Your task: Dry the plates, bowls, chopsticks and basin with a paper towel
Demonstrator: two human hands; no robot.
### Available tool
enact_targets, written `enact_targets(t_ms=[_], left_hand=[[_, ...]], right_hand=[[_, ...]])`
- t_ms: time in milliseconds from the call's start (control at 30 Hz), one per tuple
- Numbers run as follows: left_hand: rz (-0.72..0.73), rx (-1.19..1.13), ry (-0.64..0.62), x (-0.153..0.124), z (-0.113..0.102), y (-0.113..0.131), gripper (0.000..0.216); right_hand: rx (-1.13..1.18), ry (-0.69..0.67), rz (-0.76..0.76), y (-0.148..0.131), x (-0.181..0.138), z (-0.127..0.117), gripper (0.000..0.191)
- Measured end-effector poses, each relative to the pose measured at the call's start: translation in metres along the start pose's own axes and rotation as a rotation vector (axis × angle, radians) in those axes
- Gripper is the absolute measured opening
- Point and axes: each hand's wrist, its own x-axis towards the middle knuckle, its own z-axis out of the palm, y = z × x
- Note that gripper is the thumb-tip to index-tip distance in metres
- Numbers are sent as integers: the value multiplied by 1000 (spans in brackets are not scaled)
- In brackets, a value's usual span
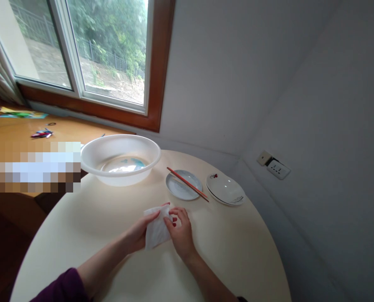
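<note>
One white cloth point(156, 233) lies between both hands point(139, 230) point(183, 237), touching each.

The left forearm point(106, 260) is reaching in from the near left, coming out of a purple sleeve point(65, 285), while the right forearm point(210, 274) is slanting in from the near right. The hands are working close together at the middle. The left hand point(139, 233) is gripping with its thumb point(152, 216) lying on top and pointing right and far, its other fingers mostly hiding beneath. The right hand point(182, 233) is turning leftward, thumb and forefinger curving into a pinch. Red nails are showing between them.
</note>
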Motion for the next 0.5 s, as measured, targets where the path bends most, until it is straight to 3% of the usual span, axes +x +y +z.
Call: enact_targets(t_ms=[233,500], left_hand=[[-1,30,20,0,-1,2,53],[-53,28,5,1,-4,0,49]], right_hand=[[-89,50,-141,-4,-1,-1,11],[-88,62,-125,1,-1,0,22]])
